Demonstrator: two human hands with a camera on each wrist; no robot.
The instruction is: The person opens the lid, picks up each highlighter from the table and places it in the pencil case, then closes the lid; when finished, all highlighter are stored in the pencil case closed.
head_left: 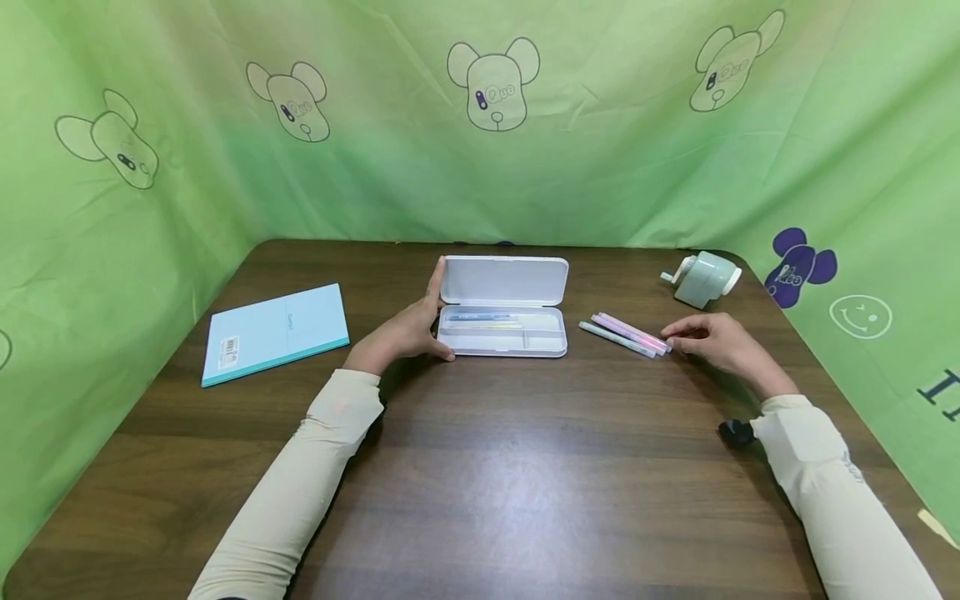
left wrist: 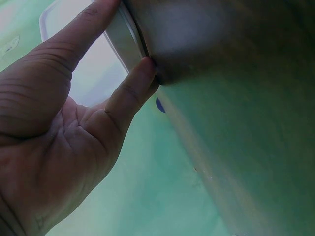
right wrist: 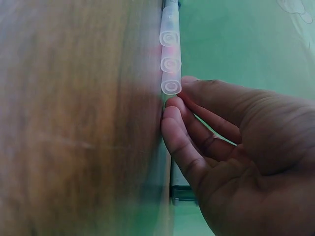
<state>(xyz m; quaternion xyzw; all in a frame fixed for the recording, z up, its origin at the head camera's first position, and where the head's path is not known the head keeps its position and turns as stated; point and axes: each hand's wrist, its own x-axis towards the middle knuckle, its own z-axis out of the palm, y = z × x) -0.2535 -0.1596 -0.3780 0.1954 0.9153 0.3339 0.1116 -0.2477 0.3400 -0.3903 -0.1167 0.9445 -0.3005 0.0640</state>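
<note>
A white pencil case (head_left: 502,333) lies with its lid (head_left: 504,281) raised, a blue pen (head_left: 480,317) and a paler, yellowish one in its tray. My left hand (head_left: 405,333) rests along the case's left side, fingers extended to the lid and thumb at the front corner; the left wrist view shows this hand (left wrist: 64,113) spread against it. Right of the case lie pink pens (head_left: 630,329) and a pale-green pen (head_left: 617,340). At their near right ends is my right hand (head_left: 712,340). Its loosely bent fingertips (right wrist: 172,128) sit by a pen end (right wrist: 171,87); whether they touch is unclear.
A light-blue notebook (head_left: 277,333) lies on the left of the brown wooden table (head_left: 495,467). Toward the back right stands a grey-green pencil sharpener (head_left: 705,279) with a crank. Green printed cloth (head_left: 390,167) hangs around the table's back and sides.
</note>
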